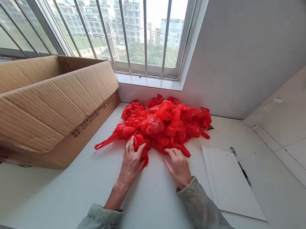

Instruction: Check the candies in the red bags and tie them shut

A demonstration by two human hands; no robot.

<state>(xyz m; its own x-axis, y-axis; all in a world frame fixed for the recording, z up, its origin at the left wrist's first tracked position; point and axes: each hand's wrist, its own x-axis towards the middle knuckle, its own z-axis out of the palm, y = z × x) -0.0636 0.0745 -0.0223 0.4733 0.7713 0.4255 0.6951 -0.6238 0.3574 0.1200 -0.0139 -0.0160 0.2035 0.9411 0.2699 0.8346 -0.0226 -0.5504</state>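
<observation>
A heap of bunched, knotted red plastic bags [153,124] lies on the white tabletop in front of me. My left hand [131,161] rests on a bag at the heap's near-left edge, with thumb and fingers apart over the crinkled plastic. Close to the heap's front edge is my right hand [179,164], its fingers slightly bent and its thumb held apart. Its fingertips meet or nearly meet the nearest red bag. One bag handle stretches out to the left of the heap. What is inside the bags is hidden.
A large open cardboard box [89,94] with printed text stands at the left. To the right lie a white paper pad [232,178] and a black pen [240,166]. Behind the heap are a wall and a barred window [135,32].
</observation>
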